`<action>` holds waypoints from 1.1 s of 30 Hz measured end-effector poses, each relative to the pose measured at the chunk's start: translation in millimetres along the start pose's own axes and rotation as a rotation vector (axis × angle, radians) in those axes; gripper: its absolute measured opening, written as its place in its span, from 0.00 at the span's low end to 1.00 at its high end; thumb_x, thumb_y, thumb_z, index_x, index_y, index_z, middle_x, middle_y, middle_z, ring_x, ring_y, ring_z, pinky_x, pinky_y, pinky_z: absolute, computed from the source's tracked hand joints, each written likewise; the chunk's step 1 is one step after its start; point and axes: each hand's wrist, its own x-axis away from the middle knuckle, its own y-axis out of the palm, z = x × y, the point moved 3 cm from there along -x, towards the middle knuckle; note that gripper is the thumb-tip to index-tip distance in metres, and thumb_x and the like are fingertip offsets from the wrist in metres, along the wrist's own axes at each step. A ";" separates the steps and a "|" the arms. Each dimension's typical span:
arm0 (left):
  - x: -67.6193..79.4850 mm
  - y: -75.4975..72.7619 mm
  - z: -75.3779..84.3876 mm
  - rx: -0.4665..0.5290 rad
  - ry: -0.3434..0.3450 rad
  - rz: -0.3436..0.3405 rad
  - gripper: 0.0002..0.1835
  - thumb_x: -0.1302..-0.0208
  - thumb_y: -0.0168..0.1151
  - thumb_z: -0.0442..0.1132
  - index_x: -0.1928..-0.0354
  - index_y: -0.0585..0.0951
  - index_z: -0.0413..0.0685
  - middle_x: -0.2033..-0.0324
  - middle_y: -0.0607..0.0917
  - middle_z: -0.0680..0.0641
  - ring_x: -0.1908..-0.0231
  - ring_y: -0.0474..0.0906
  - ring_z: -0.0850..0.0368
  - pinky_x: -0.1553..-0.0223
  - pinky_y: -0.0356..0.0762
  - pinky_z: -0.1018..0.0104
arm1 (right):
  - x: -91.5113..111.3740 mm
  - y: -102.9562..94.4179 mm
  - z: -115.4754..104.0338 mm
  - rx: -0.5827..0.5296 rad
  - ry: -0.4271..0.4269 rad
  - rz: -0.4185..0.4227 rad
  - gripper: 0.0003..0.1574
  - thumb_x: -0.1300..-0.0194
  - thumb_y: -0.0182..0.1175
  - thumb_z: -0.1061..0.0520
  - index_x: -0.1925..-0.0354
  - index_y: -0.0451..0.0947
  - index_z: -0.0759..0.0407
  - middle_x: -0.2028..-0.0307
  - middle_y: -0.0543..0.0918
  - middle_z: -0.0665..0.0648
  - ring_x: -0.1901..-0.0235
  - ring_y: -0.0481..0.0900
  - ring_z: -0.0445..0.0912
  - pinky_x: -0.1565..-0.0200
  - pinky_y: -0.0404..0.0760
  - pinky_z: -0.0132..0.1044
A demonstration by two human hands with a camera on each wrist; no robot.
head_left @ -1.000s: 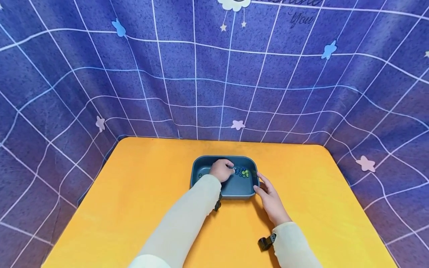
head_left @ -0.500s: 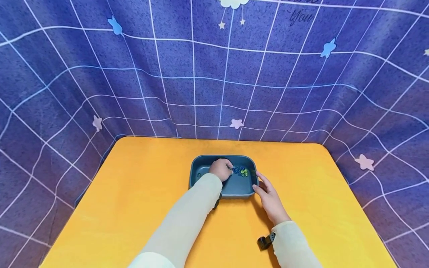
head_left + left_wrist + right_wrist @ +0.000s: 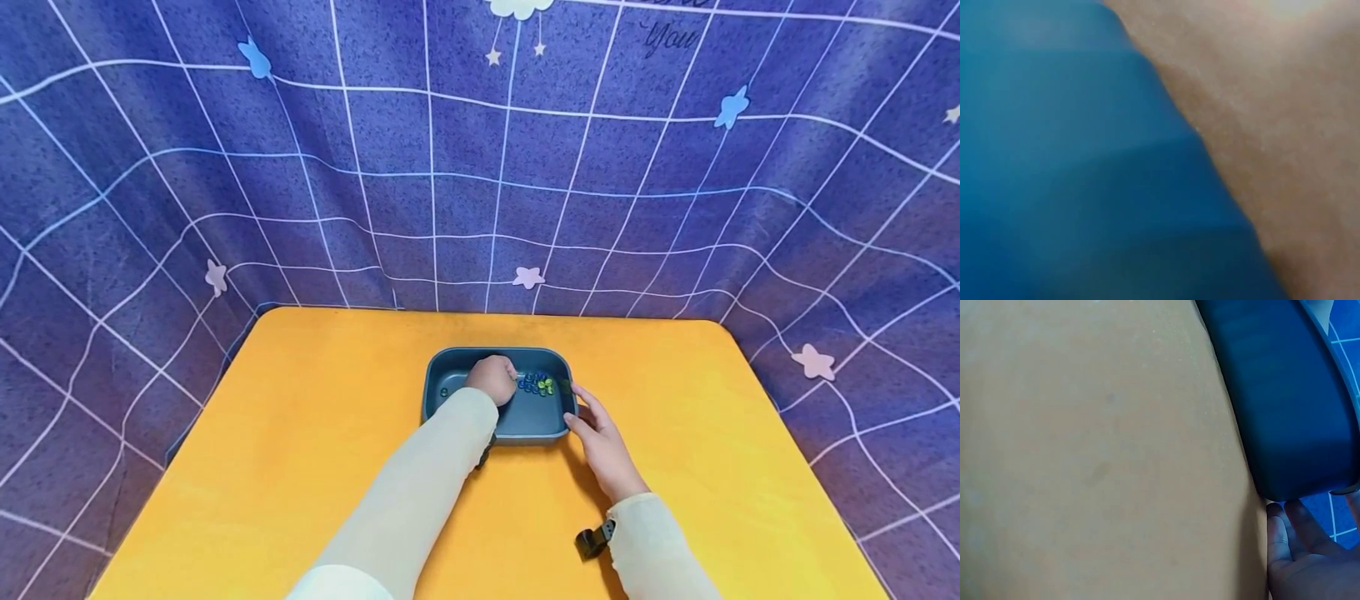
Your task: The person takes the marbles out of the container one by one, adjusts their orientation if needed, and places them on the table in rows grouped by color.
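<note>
A blue-grey rectangular tray [image 3: 528,421] with rounded corners stands on the yellow table. My left hand [image 3: 492,381] reaches down into its middle, fingers curled; the fingertips and anything in them are hidden. Just right of this hand lies a cluster of small shiny blue beads [image 3: 528,385] and yellow-green beads [image 3: 547,387]. A lone dark green bead [image 3: 444,392] sits at the tray's left end. My right hand [image 3: 609,450] rests its fairly straight thumb and fingers against the tray's right end. In the right wrist view, fingertips [image 3: 1277,531] meet the tray's outer wall [image 3: 1291,412].
The yellow table [image 3: 330,400] extends around the tray. Behind and to both sides hangs a blue-purple curtain [image 3: 390,200] with a white grid and stars. Black wrist cameras, such as the right one [image 3: 592,542], sit near the sleeves.
My left hand has curled further inward over its fingertips, and the thumb tip shows less. The right hand stays at the tray's end. The whole view has shifted slightly.
</note>
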 end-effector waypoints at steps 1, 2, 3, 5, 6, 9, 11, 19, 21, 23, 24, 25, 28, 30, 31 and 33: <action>0.5 -0.5 0.5 -0.002 -0.003 0.002 0.08 0.31 0.63 0.33 0.69 0.82 0.52 0.67 0.84 0.53 0.65 0.79 0.55 0.56 0.80 0.56 | -0.3 0.3 0.0 0.002 -0.002 -0.002 0.35 0.22 0.58 0.50 0.22 0.61 0.40 0.27 0.65 0.63 0.28 0.62 0.60 0.28 0.56 0.62; 0.9 -1.0 0.7 -0.003 -0.006 0.005 0.08 0.31 0.63 0.33 0.70 0.81 0.51 0.68 0.84 0.53 0.66 0.79 0.54 0.57 0.80 0.56 | -0.7 0.6 -0.1 0.002 -0.003 -0.004 0.35 0.22 0.58 0.50 0.22 0.61 0.40 0.27 0.65 0.63 0.28 0.62 0.60 0.28 0.56 0.62; 1.1 -1.3 0.6 -0.007 -0.009 0.004 0.08 0.31 0.62 0.33 0.70 0.81 0.51 0.69 0.83 0.52 0.67 0.78 0.54 0.58 0.80 0.57 | -0.6 0.8 -0.4 0.002 -0.004 -0.005 0.35 0.22 0.57 0.50 0.22 0.60 0.40 0.27 0.65 0.63 0.28 0.61 0.60 0.28 0.56 0.62; 0.9 -1.7 -0.2 -0.015 -0.014 0.002 0.09 0.30 0.61 0.33 0.71 0.80 0.50 0.71 0.82 0.51 0.69 0.78 0.54 0.60 0.79 0.58 | -0.9 1.4 -1.2 0.006 -0.006 -0.007 0.35 0.22 0.57 0.50 0.22 0.60 0.40 0.28 0.66 0.63 0.28 0.61 0.60 0.28 0.56 0.62; 0.7 -1.9 -0.5 -0.020 -0.013 0.000 0.09 0.30 0.61 0.34 0.70 0.80 0.50 0.71 0.82 0.51 0.69 0.77 0.53 0.61 0.78 0.58 | -1.0 1.7 -1.6 0.006 -0.006 -0.007 0.35 0.21 0.57 0.51 0.22 0.60 0.40 0.28 0.66 0.63 0.28 0.61 0.60 0.28 0.56 0.62; 0.7 -3.0 0.0 -0.018 0.000 -0.015 0.08 0.29 0.61 0.36 0.69 0.79 0.51 0.71 0.81 0.51 0.69 0.77 0.53 0.61 0.78 0.58 | -1.3 2.6 -3.3 0.001 -0.008 -0.006 0.35 0.21 0.57 0.51 0.22 0.61 0.40 0.28 0.66 0.63 0.28 0.62 0.59 0.28 0.56 0.61; 1.8 -4.2 1.8 -0.010 0.016 -0.026 0.07 0.29 0.63 0.38 0.68 0.79 0.51 0.70 0.81 0.52 0.68 0.78 0.54 0.61 0.78 0.58 | -1.6 3.2 -4.2 -0.001 -0.010 -0.006 0.35 0.21 0.57 0.51 0.22 0.61 0.40 0.28 0.66 0.63 0.28 0.62 0.59 0.28 0.56 0.61; 15.8 -11.2 16.2 0.114 0.141 -0.060 0.05 0.28 0.66 0.42 0.64 0.82 0.55 0.67 0.83 0.57 0.65 0.79 0.59 0.56 0.79 0.59 | -2.6 3.4 -4.3 -0.001 -0.022 -0.007 0.35 0.21 0.57 0.52 0.22 0.61 0.41 0.29 0.67 0.64 0.30 0.65 0.59 0.29 0.59 0.60; 21.5 -13.4 20.1 0.163 0.175 -0.070 0.03 0.28 0.66 0.42 0.63 0.83 0.54 0.66 0.83 0.56 0.64 0.80 0.59 0.56 0.79 0.59 | -2.6 3.0 -3.9 -0.001 -0.025 -0.008 0.35 0.21 0.57 0.52 0.22 0.61 0.41 0.29 0.68 0.64 0.30 0.66 0.59 0.29 0.59 0.60; 27.4 -15.2 23.2 0.206 0.203 -0.073 0.02 0.29 0.66 0.41 0.61 0.83 0.54 0.66 0.84 0.56 0.64 0.80 0.59 0.56 0.79 0.59 | -3.0 2.9 -3.5 -0.002 -0.029 -0.008 0.35 0.21 0.57 0.52 0.22 0.61 0.42 0.29 0.68 0.65 0.30 0.66 0.60 0.29 0.59 0.60; 30.7 -15.5 24.0 0.225 0.208 -0.076 0.02 0.28 0.66 0.42 0.61 0.83 0.54 0.66 0.84 0.56 0.64 0.80 0.59 0.56 0.79 0.59 | -2.7 2.7 -3.2 0.001 -0.030 -0.011 0.35 0.21 0.57 0.51 0.22 0.61 0.41 0.29 0.68 0.65 0.30 0.65 0.60 0.29 0.59 0.60; 34.1 -15.4 24.6 0.240 0.215 -0.077 0.02 0.28 0.66 0.42 0.60 0.83 0.55 0.66 0.84 0.56 0.64 0.80 0.59 0.57 0.79 0.59 | -2.5 2.7 -3.0 0.003 -0.028 -0.012 0.35 0.21 0.57 0.51 0.22 0.61 0.41 0.29 0.68 0.65 0.30 0.65 0.60 0.29 0.59 0.60; 46.7 -12.7 25.9 0.282 0.233 -0.086 0.03 0.28 0.66 0.44 0.58 0.84 0.55 0.66 0.83 0.56 0.64 0.79 0.58 0.57 0.79 0.59 | -0.9 2.1 -1.6 -0.001 -0.021 -0.014 0.34 0.21 0.56 0.52 0.22 0.60 0.40 0.29 0.68 0.65 0.30 0.65 0.60 0.28 0.58 0.61; 56.1 -10.0 26.2 0.304 0.249 -0.086 0.05 0.27 0.66 0.46 0.56 0.84 0.55 0.65 0.83 0.57 0.63 0.79 0.59 0.57 0.79 0.60 | 0.3 1.6 -0.5 -0.005 -0.017 -0.014 0.34 0.21 0.56 0.52 0.22 0.60 0.40 0.29 0.68 0.65 0.30 0.65 0.59 0.28 0.58 0.60; 60.9 -8.8 26.5 0.317 0.262 -0.081 0.05 0.27 0.66 0.46 0.56 0.84 0.55 0.64 0.83 0.57 0.63 0.79 0.59 0.57 0.79 0.60 | 0.6 1.6 -0.1 -0.010 -0.018 -0.012 0.34 0.21 0.56 0.52 0.22 0.60 0.40 0.30 0.68 0.65 0.31 0.65 0.59 0.29 0.58 0.60; 71.7 -8.5 27.8 0.346 0.290 -0.067 0.07 0.27 0.65 0.45 0.54 0.84 0.53 0.64 0.83 0.57 0.63 0.78 0.59 0.57 0.79 0.60 | 1.0 1.6 0.6 -0.015 -0.022 -0.011 0.35 0.21 0.56 0.53 0.22 0.60 0.40 0.30 0.69 0.65 0.31 0.66 0.59 0.29 0.59 0.58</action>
